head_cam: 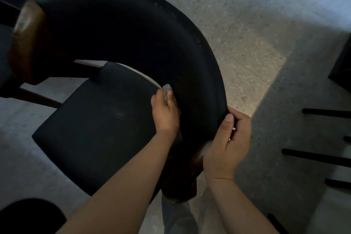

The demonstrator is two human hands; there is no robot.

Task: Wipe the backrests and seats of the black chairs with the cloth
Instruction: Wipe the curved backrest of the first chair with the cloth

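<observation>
Left hand (165, 114): clutches grey cloth (167, 89) against curved black backrest (133, 30), frame centre
Right hand (227, 144): grips backrest edge, lower right
Seat (91, 125): black, centre left

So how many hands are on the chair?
2. The left hand presses the cloth against the inside of the backrest, just above the seat; the right hand grips the backrest's outer rim nearby.
</observation>
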